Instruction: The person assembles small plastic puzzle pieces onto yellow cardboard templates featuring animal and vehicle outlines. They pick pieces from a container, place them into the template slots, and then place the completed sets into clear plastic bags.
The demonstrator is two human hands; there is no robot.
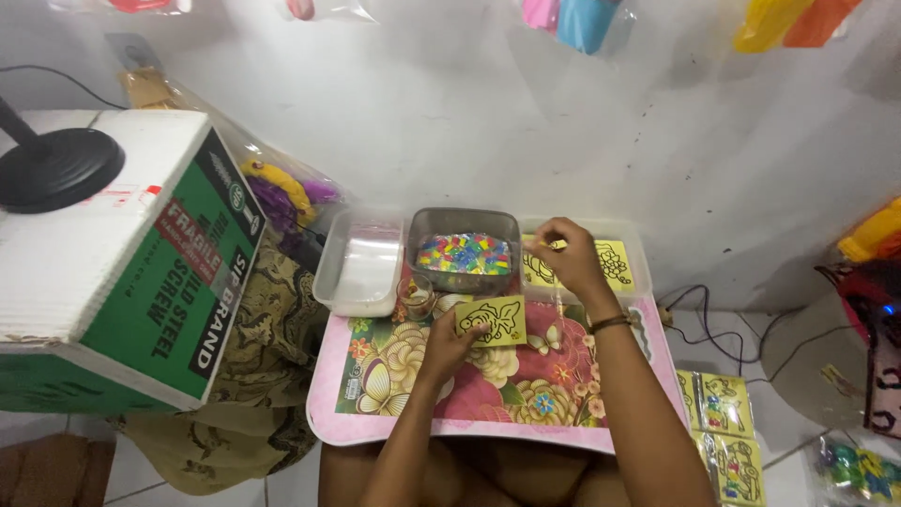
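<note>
My left hand (449,345) holds a small yellow card with a black outline drawing (492,321) above a pink flowered lap table (375,424). My right hand (566,255) reaches over a clear tray (640,246) that holds more yellow outline cards (615,262), its fingers pinched together; what they pinch is too small to tell. A grey tub of several colourful little pieces (464,253) stands between the hands at the table's far edge. A small clear cup (416,296) sits just in front of the tub.
A clear empty-looking tub (359,263) is left of the grey one. A big green and white cardboard box (103,263) with a black round base (54,169) on top stands at left. Finished coloured cards (723,406) lie on the floor at right, beside cables (713,329).
</note>
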